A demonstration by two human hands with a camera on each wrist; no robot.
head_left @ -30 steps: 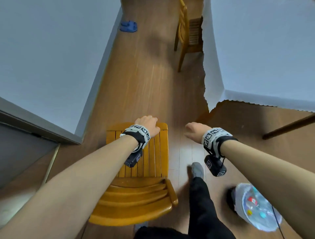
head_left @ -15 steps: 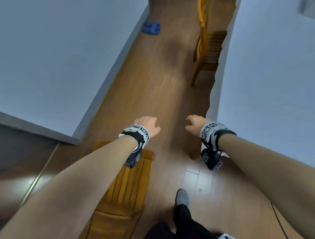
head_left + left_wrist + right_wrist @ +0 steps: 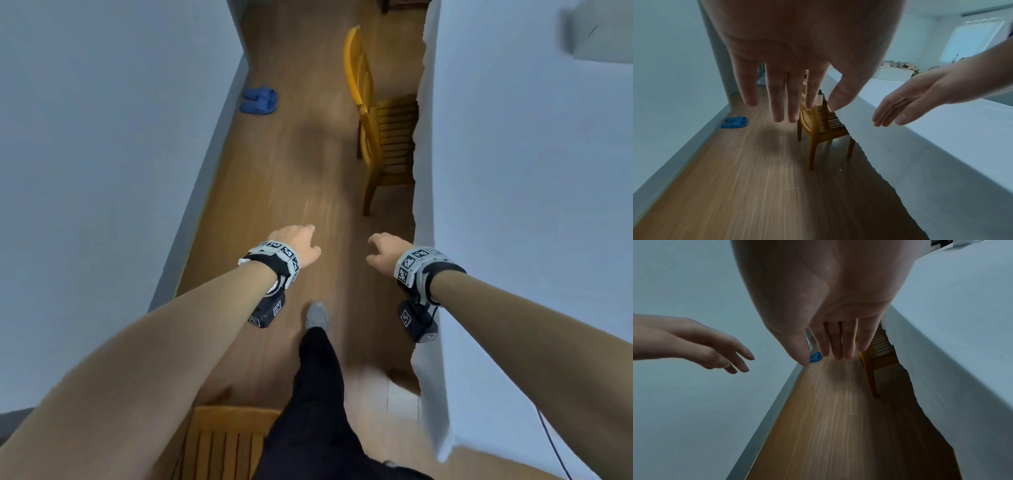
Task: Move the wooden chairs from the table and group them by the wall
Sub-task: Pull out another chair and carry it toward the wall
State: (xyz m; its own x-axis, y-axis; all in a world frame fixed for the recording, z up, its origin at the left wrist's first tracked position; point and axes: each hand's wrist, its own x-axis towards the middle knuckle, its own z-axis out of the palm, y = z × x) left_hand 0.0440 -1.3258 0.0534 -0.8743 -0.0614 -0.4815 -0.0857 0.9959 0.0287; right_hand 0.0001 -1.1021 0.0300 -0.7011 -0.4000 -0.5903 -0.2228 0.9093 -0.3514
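Chair [image 3: 380, 130] tucked under table [image 3: 513, 171] right, wall [image 3: 102, 137] left

Yellow-orange wooden chair [image 3: 380, 133] stands upright ahead, slatted seat tucked under the white-clothed table [image 3: 513, 171], curved back toward the aisle. Second slatted wooden chair [image 3: 226, 442] sits at the near bottom edge by the left wall [image 3: 102, 137], partly hidden.

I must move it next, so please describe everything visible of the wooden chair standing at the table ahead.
The wooden chair looks like yellow-orange varnished wood, with a curved backrest, a slatted seat and plain straight legs. It stands upright on the wood floor, its seat pushed partly under the white tablecloth, its back towards the aisle. Neither hand touches it.
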